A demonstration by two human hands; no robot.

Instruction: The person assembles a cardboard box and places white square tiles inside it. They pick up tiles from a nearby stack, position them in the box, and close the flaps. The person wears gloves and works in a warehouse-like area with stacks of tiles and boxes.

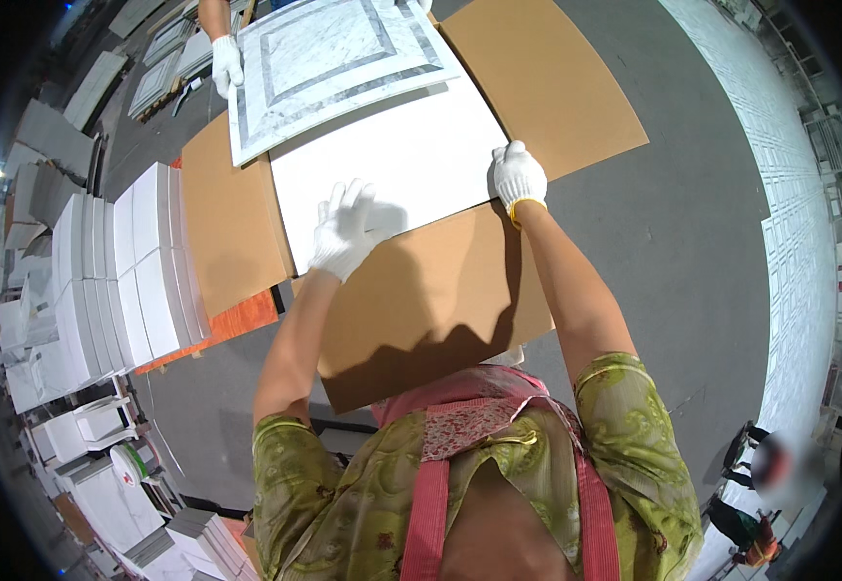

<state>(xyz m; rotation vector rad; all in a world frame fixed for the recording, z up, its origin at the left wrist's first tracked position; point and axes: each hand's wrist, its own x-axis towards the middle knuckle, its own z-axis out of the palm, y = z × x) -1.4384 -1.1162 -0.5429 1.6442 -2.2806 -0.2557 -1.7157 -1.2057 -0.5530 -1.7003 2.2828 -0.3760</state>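
Before me is an open cardboard carton with its near flap (421,283) folded out towards my body. A flat white sheet (421,156), perhaps foam, covers what lies inside. My left hand (342,229), in a white knit glove, is over the sheet's near left part with fingers spread and nothing in it. At the carton's near right corner is my gloved right hand (520,174), fingers curled by the edge; what they grip, if anything, is hidden. A marble panel (326,69) with grey inlaid bands is tilted over the far part of the sheet.
Another person's gloved hand (227,65) is at the panel's left edge. The left flap (232,218) and right flap (544,80) spread outward. White slabs or boxes (148,269) are stacked left on an orange base (239,319). Patterned panels (802,290) line the right.
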